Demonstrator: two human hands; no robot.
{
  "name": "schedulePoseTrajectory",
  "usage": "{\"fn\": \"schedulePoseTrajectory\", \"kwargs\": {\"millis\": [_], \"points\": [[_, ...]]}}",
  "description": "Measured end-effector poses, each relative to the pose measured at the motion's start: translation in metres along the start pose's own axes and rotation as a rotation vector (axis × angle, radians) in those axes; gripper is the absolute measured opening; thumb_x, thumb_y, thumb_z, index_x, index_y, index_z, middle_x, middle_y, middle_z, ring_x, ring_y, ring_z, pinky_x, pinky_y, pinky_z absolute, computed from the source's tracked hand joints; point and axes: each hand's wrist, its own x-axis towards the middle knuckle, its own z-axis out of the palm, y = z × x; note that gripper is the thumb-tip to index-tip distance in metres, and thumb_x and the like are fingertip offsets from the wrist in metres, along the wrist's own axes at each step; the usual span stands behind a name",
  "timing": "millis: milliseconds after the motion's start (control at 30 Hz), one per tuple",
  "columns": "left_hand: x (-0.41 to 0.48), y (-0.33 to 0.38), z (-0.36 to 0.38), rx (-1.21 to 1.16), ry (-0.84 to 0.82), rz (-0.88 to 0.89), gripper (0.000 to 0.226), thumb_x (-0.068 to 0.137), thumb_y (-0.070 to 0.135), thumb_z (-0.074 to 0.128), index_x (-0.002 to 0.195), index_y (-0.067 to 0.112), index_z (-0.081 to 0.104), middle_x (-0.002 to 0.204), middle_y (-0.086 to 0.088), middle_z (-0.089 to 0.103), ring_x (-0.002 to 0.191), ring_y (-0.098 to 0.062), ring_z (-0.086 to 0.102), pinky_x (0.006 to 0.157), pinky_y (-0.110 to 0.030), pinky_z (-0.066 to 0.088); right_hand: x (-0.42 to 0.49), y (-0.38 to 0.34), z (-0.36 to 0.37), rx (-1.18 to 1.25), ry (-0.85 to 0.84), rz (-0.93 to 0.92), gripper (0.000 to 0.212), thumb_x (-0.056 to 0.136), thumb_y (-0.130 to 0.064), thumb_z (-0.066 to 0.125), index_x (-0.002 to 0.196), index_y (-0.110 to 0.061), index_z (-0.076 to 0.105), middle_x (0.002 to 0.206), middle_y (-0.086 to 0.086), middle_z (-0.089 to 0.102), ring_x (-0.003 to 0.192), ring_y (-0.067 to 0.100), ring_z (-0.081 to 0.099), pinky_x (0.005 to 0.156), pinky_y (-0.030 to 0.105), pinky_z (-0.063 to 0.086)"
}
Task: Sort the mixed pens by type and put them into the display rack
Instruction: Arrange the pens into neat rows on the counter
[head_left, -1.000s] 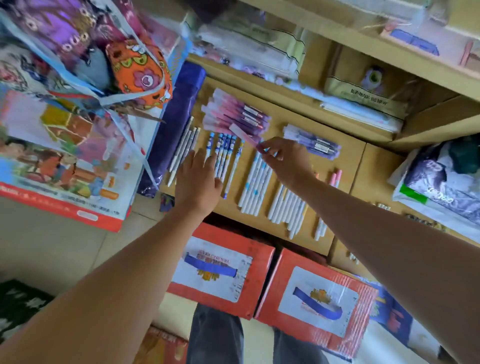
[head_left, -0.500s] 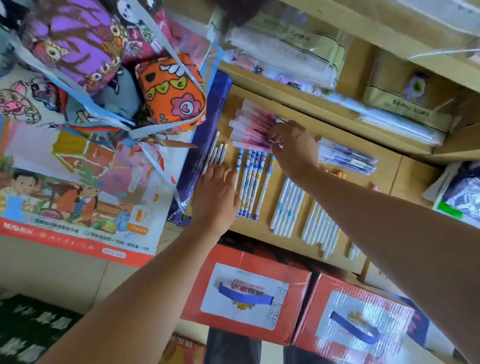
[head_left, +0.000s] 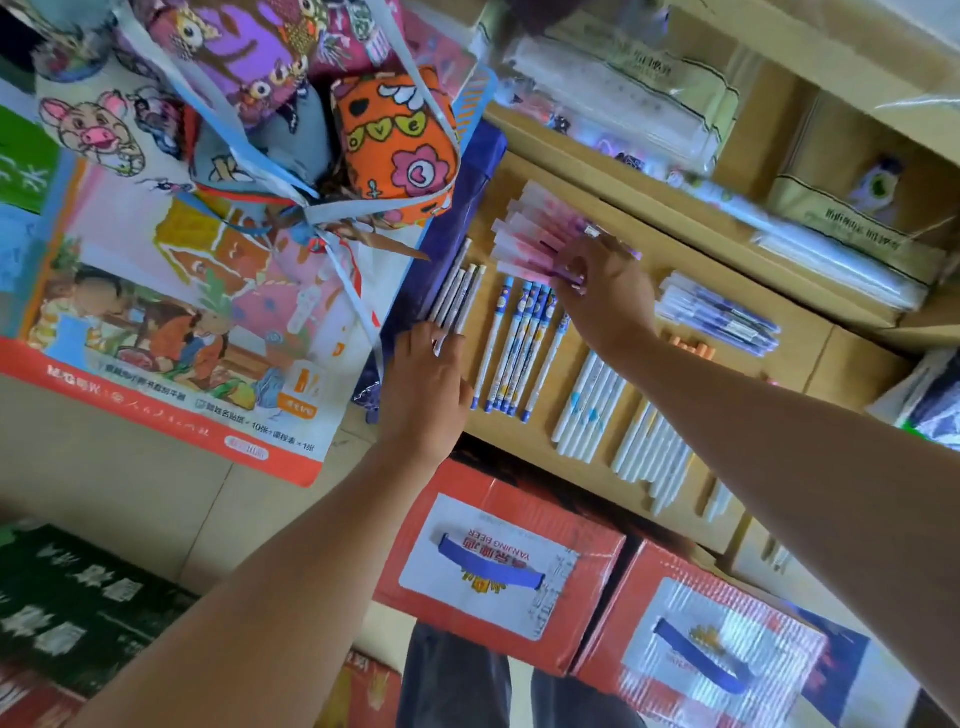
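Right hand (head_left: 602, 296) pinches the pink pens (head_left: 530, 234) at 12 o'clock; left hand (head_left: 426, 384) rests its fingers (head_left: 448, 338), straight and together, on the white pens (head_left: 460, 291) at 9 o'clock. Next, probably: let go and square the pile

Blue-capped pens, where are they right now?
Head view, centre: the blue-capped pens lie on the rack, just right of the left hand, below the pink pens.

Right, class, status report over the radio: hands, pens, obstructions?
Left hand touches white pens. Right hand pinches pink pen at pink pile. Purple bag crowds the white pens' left side.
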Motion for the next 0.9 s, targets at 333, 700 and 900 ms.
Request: {"fn": "schedulePoseTrajectory", "kwargs": {"millis": [333,700,900], "points": [[-0.036,-0.009,0.010,-0.068,-0.020,-0.246,0.052,0.086,0.009,0.050,0.137,0.011,0.039,0.135,-0.014,0.040,0.118,-0.032,0.046,0.092,-0.044,0.047,-0.018,-0.049,0.031,0.055,-0.373,-0.324,0.031,0.083,-0.008,0.065,0.113,-0.018,0.065,0.113,0.002,0.059,0.090,0.022,0.061,0.081,0.042,0.050],[-0.044,-0.019,0.022,-0.161,0.077,-0.266,0.056,0.086,0.010,0.052,0.140,0.012,0.039,0.132,-0.012,0.046,0.115,-0.031,0.050,0.088,-0.042,0.051,-0.008,-0.062,0.049,-0.192,-0.442,-0.618,0.042,0.076,0.002,0.062,0.114,-0.015,0.060,0.126,0.007,0.046,0.106,0.026,0.051,0.075,0.037,0.046],[-0.035,-0.015,0.021,-0.150,0.095,-0.283,0.047,0.090,0.015,0.054,0.136,0.013,0.042,0.130,-0.012,0.048,0.109,-0.028,0.056,0.085,-0.036,0.052,-0.007,-0.059,0.051,-0.151,-0.513,-0.609,0.046,0.078,0.003,0.064,0.121,-0.013,0.057,0.131,0.006,0.044,0.103,0.026,0.054,0.077,0.031,0.042]]}}
